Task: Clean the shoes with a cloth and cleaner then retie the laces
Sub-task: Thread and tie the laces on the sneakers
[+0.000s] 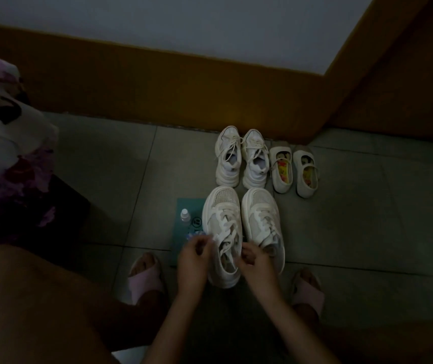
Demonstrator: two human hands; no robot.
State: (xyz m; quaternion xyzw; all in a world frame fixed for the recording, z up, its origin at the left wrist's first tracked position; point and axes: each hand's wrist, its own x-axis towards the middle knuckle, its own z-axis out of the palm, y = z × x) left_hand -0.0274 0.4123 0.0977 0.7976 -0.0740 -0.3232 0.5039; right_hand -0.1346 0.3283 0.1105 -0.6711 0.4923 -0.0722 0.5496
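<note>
Two large white lace-up sneakers stand side by side on the tiled floor: the left sneaker (223,232) and the right sneaker (262,219). My left hand (193,261) pinches a white lace end at the left side of the left sneaker. My right hand (253,261) grips the lace at that sneaker's right side, near the tongue. A small clear cleaner bottle (185,215) with a white cap stands on a teal cloth (183,206) just left of the sneakers. The light is dim.
Behind them stand a smaller pair of white sneakers (240,160) and a pair of small strap shoes (294,172) near the brown skirting (157,82). My feet in pink slippers (145,281) flank the work. Purple-patterned bedding (7,143) lies at the left.
</note>
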